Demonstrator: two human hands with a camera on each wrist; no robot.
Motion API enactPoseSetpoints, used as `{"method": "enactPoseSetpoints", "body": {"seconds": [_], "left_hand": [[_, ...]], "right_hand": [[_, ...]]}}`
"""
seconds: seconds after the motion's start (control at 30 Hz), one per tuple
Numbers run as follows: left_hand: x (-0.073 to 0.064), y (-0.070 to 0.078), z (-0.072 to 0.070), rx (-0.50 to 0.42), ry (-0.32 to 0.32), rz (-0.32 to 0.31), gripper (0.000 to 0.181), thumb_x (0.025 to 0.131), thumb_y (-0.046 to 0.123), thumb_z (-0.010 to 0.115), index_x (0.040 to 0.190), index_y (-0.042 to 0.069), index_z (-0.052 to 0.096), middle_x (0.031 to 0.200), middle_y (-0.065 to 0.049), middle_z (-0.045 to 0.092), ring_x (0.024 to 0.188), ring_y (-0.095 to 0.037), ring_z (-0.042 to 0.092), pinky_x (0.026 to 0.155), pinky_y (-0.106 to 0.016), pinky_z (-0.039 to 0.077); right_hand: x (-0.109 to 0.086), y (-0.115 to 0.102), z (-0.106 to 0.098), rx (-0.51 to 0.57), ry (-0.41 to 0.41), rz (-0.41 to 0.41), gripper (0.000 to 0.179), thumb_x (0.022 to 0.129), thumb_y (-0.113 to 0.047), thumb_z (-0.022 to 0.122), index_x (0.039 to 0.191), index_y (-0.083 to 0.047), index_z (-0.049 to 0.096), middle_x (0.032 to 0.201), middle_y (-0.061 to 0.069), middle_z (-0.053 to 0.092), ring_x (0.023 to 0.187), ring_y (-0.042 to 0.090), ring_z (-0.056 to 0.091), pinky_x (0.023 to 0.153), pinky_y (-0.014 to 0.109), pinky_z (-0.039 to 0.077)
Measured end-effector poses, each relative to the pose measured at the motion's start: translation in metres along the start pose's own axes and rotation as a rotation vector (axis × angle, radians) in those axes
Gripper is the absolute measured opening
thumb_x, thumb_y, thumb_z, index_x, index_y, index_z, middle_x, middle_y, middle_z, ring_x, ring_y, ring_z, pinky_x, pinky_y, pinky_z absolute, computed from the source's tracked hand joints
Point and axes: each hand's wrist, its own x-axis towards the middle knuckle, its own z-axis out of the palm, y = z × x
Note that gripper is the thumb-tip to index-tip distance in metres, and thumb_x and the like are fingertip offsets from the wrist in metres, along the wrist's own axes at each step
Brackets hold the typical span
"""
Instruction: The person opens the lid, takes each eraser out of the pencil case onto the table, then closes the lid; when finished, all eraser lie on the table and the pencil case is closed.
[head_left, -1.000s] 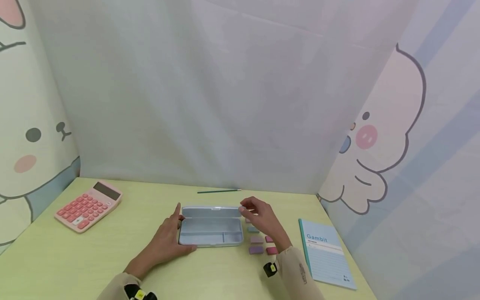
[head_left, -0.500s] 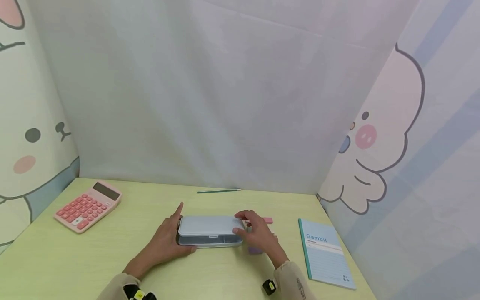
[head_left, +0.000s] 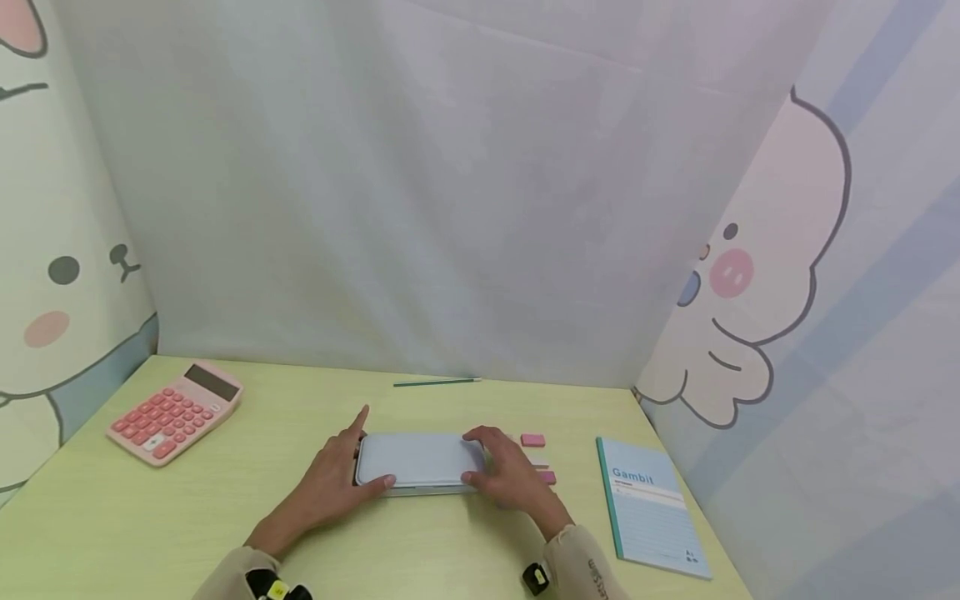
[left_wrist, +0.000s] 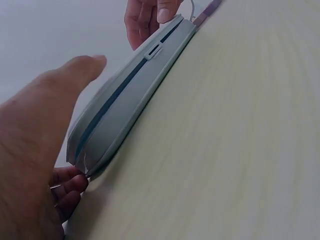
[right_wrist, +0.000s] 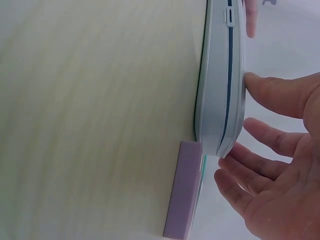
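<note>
A pale blue-grey pencil case (head_left: 420, 460) lies on the table with its lid lowered. A thin dark gap runs along its front seam, past a small latch (right_wrist: 230, 16). My left hand (head_left: 335, 477) holds the left end, thumb over the lid's front corner, index finger pointing away. In the left wrist view its other fingers curl at the case's end. My right hand (head_left: 512, 473) spans the lid's right end, thumb near the front edge and fingertips near the back. Beside that end lies a purple eraser-like block (right_wrist: 182, 190).
Small pink blocks (head_left: 533, 440) lie right of the case, partly behind my right hand. A notebook (head_left: 656, 508) lies farther right. At the left sits a pink calculator (head_left: 176, 412). A dark green pencil (head_left: 437, 382) lies behind the case.
The case's lid has swung from fully raised down onto the base. My right hand came down and toward me with it. My left thumb has moved up onto the lid's edge.
</note>
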Motion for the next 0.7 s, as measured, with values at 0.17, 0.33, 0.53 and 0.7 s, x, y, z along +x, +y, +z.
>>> {"method": "enactPoseSetpoints", "body": {"seconds": [0.17,0.33,0.53,0.7], "left_hand": [[0.0000,0.0006,0.0007,-0.004,0.000,-0.014,0.112,0.092,0.056,0.078,0.171,0.004,0.018,0.138,-0.014,0.066,0.114,-0.027,0.066,0.099,-0.058,0.051],[0.0023,-0.0026,0.0010,-0.012,-0.026,-0.052,0.116,0.090,0.059,0.080,0.172,0.006,0.018,0.138,-0.013,0.065,0.114,-0.026,0.064,0.100,-0.058,0.050],[-0.0008,-0.0023,0.0014,-0.025,-0.027,-0.052,0.115,0.087,0.056,0.084,0.172,0.010,0.020,0.138,-0.016,0.066,0.119,-0.032,0.062,0.103,-0.064,0.049],[-0.0040,-0.0033,0.0023,-0.022,-0.001,-0.033,0.113,0.087,0.054,0.085,0.172,0.012,0.022,0.136,-0.017,0.067,0.123,-0.037,0.061,0.103,-0.065,0.048]], "right_hand": [[0.0000,0.0021,0.0016,-0.016,0.001,-0.014,0.052,0.095,-0.021,0.080,0.142,-0.011,0.059,0.153,0.016,0.058,0.142,0.037,0.058,0.116,0.060,0.047],[0.0008,0.0022,0.0044,-0.001,-0.015,0.005,0.056,0.097,-0.021,0.078,0.147,-0.011,0.055,0.157,0.016,0.054,0.145,0.037,0.054,0.119,0.061,0.044],[0.0009,0.0011,0.0067,-0.041,-0.031,-0.010,0.055,0.096,-0.018,0.080,0.145,-0.014,0.055,0.156,0.017,0.053,0.142,0.038,0.056,0.115,0.062,0.046],[0.0005,-0.0005,0.0075,-0.059,-0.037,-0.018,0.055,0.096,-0.020,0.080,0.144,-0.015,0.055,0.156,0.016,0.052,0.141,0.038,0.056,0.115,0.063,0.046]]}}
